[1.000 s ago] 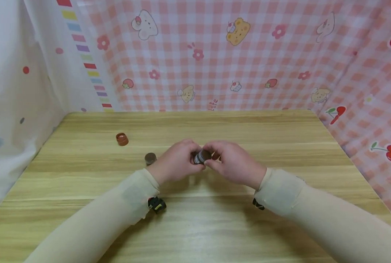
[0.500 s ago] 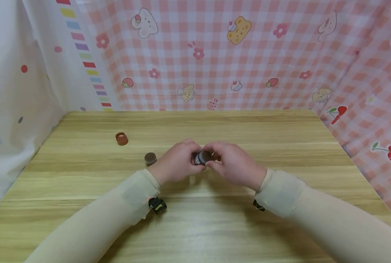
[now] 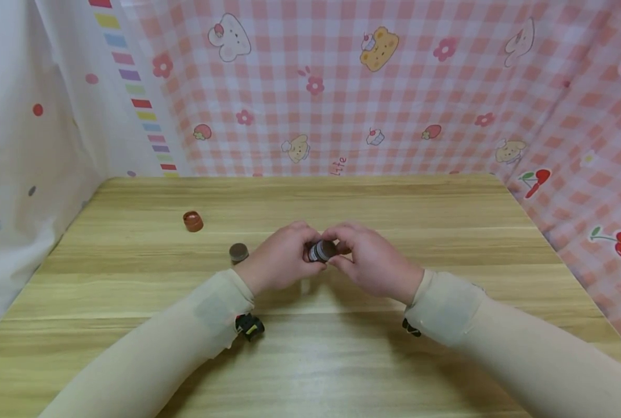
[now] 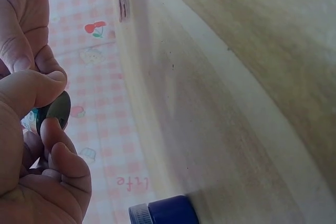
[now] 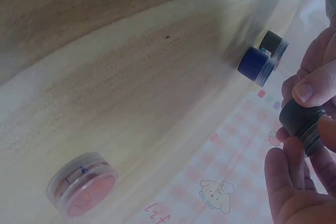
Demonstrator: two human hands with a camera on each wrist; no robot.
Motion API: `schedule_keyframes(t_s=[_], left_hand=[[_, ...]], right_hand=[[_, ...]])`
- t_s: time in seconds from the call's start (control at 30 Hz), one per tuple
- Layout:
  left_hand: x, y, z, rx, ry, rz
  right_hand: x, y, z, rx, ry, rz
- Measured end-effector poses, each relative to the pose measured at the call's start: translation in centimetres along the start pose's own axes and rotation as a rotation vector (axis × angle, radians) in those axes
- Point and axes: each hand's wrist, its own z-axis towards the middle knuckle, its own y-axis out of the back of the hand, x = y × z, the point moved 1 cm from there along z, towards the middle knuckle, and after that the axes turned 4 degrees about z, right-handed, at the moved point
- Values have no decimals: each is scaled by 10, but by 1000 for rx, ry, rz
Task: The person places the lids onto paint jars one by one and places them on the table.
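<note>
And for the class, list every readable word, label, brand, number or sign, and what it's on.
"Life": on the checked cloth, turned sideways in the head view.
Held jar: label too blurred to read.
Pink jar: marks on its side, too blurred.
Dark jar beside the blue jar: label too small.
No brand or number can be read.

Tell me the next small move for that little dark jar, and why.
Probably a gentle twist of the ridged end of the jar by the right grip: the left grip holds the dark body while the right's thumb and fingertips sit at the ridged end, which seems to suit turning.
</note>
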Motion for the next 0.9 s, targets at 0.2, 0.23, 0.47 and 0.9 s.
schedule_keyframes(t_s=[0.2,0.23,0.47,0.9], left_hand=[[-1,1,-1,17,4,-9],[-1,1,-2,22,5,-11],[1,-1,-1,34,-9,-10],[0,0,0,6,26,-60]], right_hand=[[0,1,-1,7,35,-13],[0,1,-1,11,37,-17],[0,1,-2,25,52,-65],[-1,2,-1,8,107,-114]])
